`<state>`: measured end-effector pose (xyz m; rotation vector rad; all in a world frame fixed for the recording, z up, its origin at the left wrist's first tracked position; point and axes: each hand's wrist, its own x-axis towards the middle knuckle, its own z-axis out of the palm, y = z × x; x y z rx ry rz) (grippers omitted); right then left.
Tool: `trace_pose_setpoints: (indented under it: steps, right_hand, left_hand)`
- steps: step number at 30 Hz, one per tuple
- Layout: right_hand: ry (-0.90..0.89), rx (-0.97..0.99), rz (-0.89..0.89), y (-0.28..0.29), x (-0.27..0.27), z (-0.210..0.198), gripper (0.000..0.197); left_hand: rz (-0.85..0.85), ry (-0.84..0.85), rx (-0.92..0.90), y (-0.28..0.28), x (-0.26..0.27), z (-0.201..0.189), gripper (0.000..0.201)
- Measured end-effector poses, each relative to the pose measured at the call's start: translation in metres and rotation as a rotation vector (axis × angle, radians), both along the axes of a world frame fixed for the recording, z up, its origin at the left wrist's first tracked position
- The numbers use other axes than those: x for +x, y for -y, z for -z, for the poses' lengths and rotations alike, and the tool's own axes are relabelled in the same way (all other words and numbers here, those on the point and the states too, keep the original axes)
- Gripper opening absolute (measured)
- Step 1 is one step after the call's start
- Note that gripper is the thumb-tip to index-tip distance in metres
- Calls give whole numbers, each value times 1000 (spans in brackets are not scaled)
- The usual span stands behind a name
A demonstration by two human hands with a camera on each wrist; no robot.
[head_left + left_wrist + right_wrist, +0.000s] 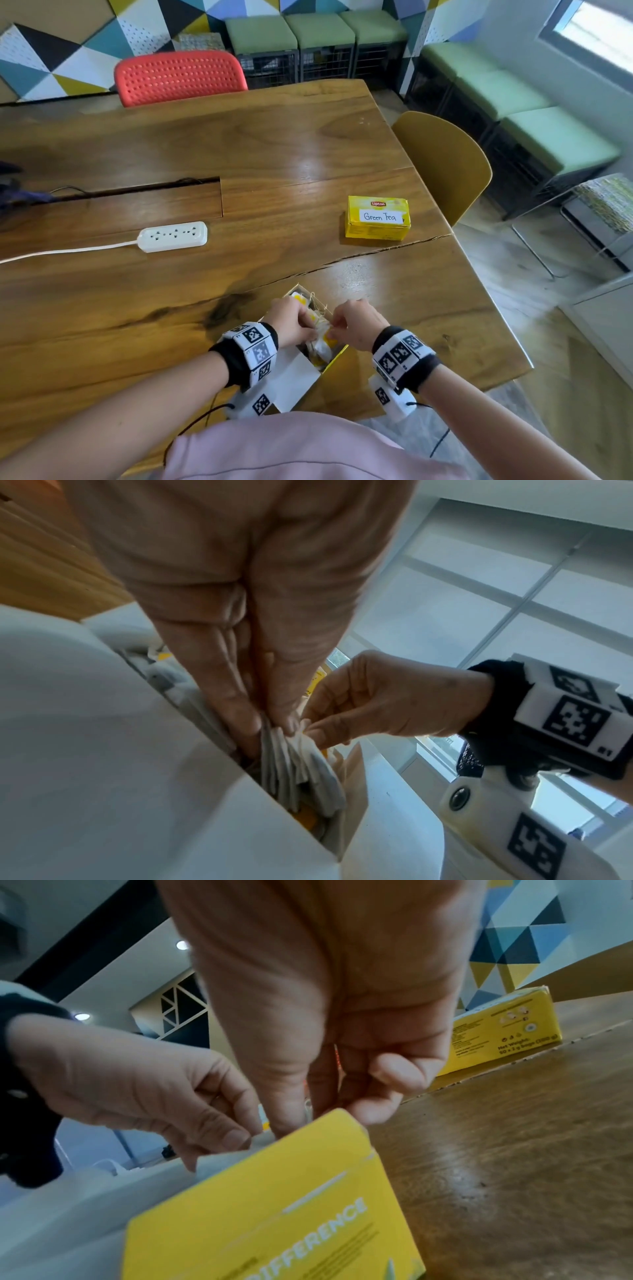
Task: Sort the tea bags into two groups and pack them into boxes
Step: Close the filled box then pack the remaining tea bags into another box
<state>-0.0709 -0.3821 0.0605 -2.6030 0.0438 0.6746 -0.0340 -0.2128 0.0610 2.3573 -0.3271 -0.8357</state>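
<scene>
Left hand (240, 593) fingers (236, 712) pressed together, pinching the tops of a fanned bunch of tea bags (301, 764) inside the open box (301, 373). Right hand (387, 699) fingers (322, 730) pinch the paper of the outermost bag of the same bunch, touching the left fingertips. Judged step: seating this bunch in the open box, near the table (137, 308) edge closest to the person. To do it well: keep the bags stacked flat and upright, ease them down together, tuck strings and yellow tags inside so nothing snags the lid flap (294, 380), which lies folded back toward the person. Both wrists bent downward over the open box, knuckles up, forearms converging from either side; marker-covered wrist bands on both. The closed box labelled "Green Tea" (377, 218) sits farther across the table from the open box, well apart. White power strip (173, 236) lies far left of it.
</scene>
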Motion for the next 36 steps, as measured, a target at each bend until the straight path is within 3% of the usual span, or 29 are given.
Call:
trace_pose_setpoints:
  steps: [7, 12, 16, 18, 25, 30, 32, 35, 36]
  right_hand:
    - [17, 9, -86, 6, -2, 1, 44]
    - [34, 44, -57, 8, -2, -2, 29]
    - [113, 57, -57, 5, -3, -5, 28]
    - [144, 110, -44, 3, -3, -7, 27]
    - [-34, -7, -34, -9, 3, 0, 9]
    - [-57, -116, -82, -16, 3, -1, 17]
    - [-36, -119, -100, -15, 1, -1, 20]
    - [-16, -55, -114, -9, 0, 1, 43]
    - [-7, -58, -134, -8, 0, 0, 43]
  left_hand:
    - [-79, -92, -95, 0, -3, 4, 18]
    - [42, -75, 30, -2, 4, -4, 19]
    - [214, 162, 101, -4, 12, -17, 29]
    - [273, 230, 60, -3, 15, -19, 25]
    - [396, 123, 105, 6, 14, -8, 9]
    - [410, 163, 133, 13, 16, -3, 9]
    - [420, 171, 117, 11, 17, -4, 19]
    - [448, 142, 140, 3, 19, -3, 53]
    - [454, 130, 145, 1, 18, -3, 56]
